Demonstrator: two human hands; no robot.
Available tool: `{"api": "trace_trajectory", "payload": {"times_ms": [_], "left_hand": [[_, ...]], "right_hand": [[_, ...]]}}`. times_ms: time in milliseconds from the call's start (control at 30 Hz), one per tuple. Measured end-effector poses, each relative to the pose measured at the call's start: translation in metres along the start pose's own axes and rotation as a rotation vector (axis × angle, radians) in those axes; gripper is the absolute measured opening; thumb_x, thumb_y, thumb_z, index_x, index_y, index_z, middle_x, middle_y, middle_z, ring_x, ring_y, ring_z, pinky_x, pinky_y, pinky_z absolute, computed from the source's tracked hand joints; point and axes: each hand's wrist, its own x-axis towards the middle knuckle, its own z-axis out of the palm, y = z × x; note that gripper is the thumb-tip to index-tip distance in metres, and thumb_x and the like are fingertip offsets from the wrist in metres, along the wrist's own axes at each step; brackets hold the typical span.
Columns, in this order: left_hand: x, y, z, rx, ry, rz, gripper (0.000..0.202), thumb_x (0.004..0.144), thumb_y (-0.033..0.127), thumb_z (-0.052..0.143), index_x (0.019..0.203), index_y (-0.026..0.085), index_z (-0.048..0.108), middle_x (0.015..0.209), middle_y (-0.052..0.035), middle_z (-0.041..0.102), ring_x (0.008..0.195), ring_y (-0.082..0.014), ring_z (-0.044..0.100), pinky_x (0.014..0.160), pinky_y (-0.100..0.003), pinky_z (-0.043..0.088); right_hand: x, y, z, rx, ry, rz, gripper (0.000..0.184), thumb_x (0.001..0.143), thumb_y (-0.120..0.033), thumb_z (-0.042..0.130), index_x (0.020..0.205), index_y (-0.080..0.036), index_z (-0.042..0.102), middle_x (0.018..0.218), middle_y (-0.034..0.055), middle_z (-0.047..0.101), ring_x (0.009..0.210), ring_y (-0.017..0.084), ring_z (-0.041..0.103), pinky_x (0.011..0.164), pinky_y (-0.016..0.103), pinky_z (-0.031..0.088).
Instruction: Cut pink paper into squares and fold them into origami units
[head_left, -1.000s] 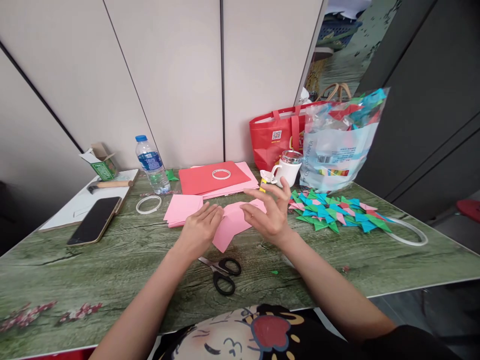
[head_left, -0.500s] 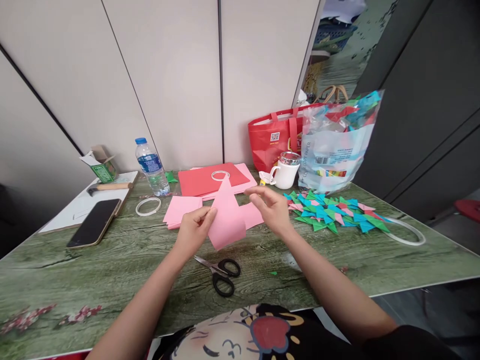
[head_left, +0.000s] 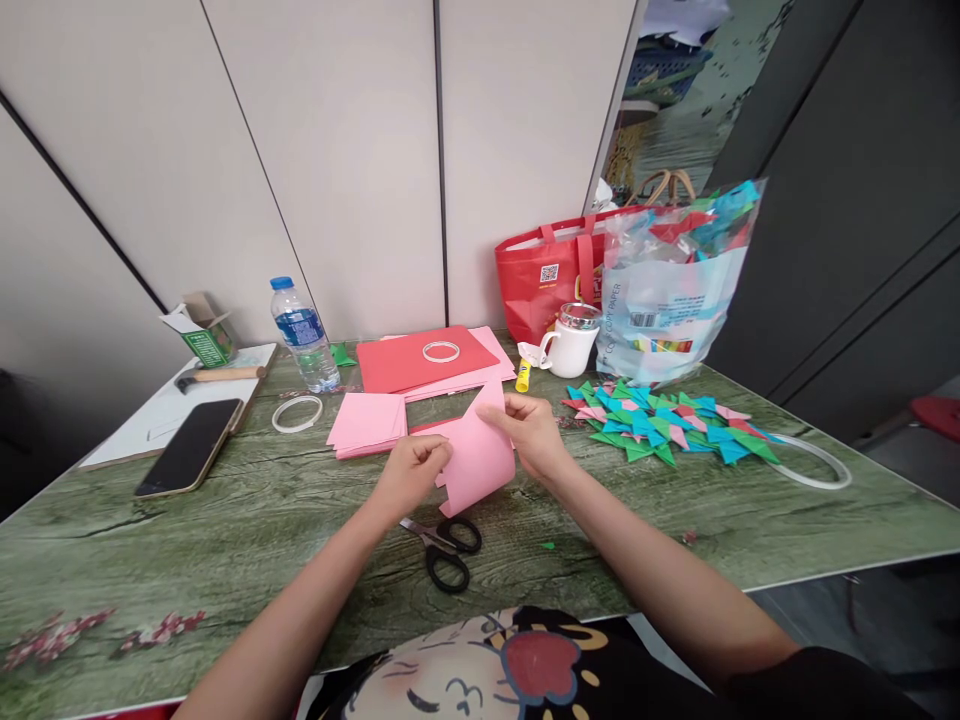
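Sheet: here it is, mid-frame, the pink sheet [head_left: 478, 462] now over to the right of where it stood half a second ago, its peak lower in the frame too.
Right hand: and the right hand [head_left: 534, 432], loose and apart from it then, now has thumb and fingers closed on the upper right edge!
Left hand: the left hand [head_left: 409, 472] keeps its pinch, fingers closed at the left edge.
Glue: mostly covered before, the yellow glue stick [head_left: 523, 376] now shows right of centre.
Tip: pointing up, leaning slightly right.
Long axis: steep, lower left to upper right, bottom edge curling.
Scissors: just below in the frame, scissors [head_left: 436, 549], handles toward the bottom.
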Motion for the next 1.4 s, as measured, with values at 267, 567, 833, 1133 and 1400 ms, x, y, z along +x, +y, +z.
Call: {"api": "trace_trajectory", "payload": {"times_ms": [267,567,833,1133,1400], "left_hand": [[0.001,-0.003,-0.001,-0.366,0.07,-0.099,0.022,0.071,0.033,0.055,0.068,0.014,0.065,0.062,-0.0038,0.063,0.062,-0.0171,0.059,0.064,-0.03,0.047],[-0.001,-0.006,0.003,-0.366,-0.043,-0.099,0.026,0.071,0.04,0.059,0.07,0.014,0.064,0.059,0.0014,0.057,0.053,-0.0093,0.05,0.05,-0.02,0.042],[0.01,-0.004,-0.01,-0.762,0.375,-0.163,0.025,0.062,0.036,0.068,0.069,0.013,0.059,0.058,-0.0001,0.06,0.05,-0.0114,0.056,0.048,-0.023,0.046],[0.013,-0.008,-0.023,-0.876,0.552,-0.093,0.026,0.062,0.032,0.069,0.076,0.012,0.058,0.063,-0.0012,0.063,0.052,-0.011,0.06,0.041,-0.018,0.041],[0.014,-0.008,-0.017,-0.894,0.582,-0.079,0.024,0.064,0.03,0.068,0.077,0.013,0.057,0.07,-0.0025,0.065,0.057,-0.0114,0.062,0.047,-0.021,0.046]], "right_hand": [[0.014,-0.004,-0.014,0.226,0.173,-0.027,0.023,0.055,-0.031,0.074,0.071,-0.017,0.066,0.064,-0.001,0.065,0.056,0.011,0.053,0.056,0.026,0.042],[0.006,-0.004,-0.007,0.056,-0.007,-0.029,0.022,0.06,-0.034,0.071,0.062,-0.015,0.061,0.055,-0.003,0.058,0.05,0.009,0.047,0.047,0.021,0.037],[0.006,-0.004,-0.006,0.039,-0.099,0.041,0.036,0.074,-0.043,0.056,0.104,-0.024,0.052,0.076,-0.0007,0.066,0.061,0.011,0.058,0.053,0.021,0.044],[0.008,0.003,-0.011,-0.011,-0.242,-0.083,0.017,0.069,-0.026,0.06,0.084,-0.021,0.065,0.089,0.0008,0.062,0.071,0.011,0.056,0.06,0.026,0.054],[0.001,0.0,-0.007,-0.238,-0.381,-0.206,0.022,0.064,-0.023,0.067,0.085,-0.02,0.067,0.096,0.0049,0.057,0.087,0.015,0.056,0.064,0.024,0.051]]}}
